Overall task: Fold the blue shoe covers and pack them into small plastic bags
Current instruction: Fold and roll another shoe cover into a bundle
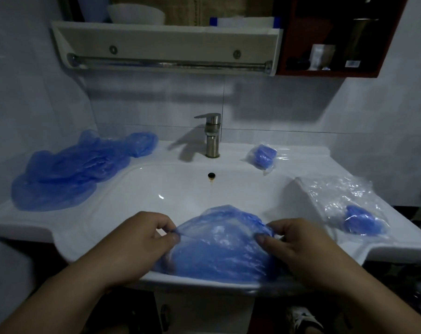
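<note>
Pinching a crinkly, translucent blue shoe cover [219, 247], left hand [137, 242] and right hand [298, 247] hold its domed edges.

Both bare forearms reach in from the lower corners and converge toward the middle, the left forearm [69, 288] angling up to the right and the right forearm [363, 295] angling up to the left. The left hand [141, 239] lies back-up with its fingers curled, thumb [172, 237] and forefinger pinching the left edge of a translucent blue plastic shoe cover [219, 249]. The right hand [298, 249] mirrors it, knuckles up and fingers bent, its thumb [261, 238] closed against the fingertips on the cover's right edge. The two hands sit level with each other, apart, with the cover spread between them.
</note>
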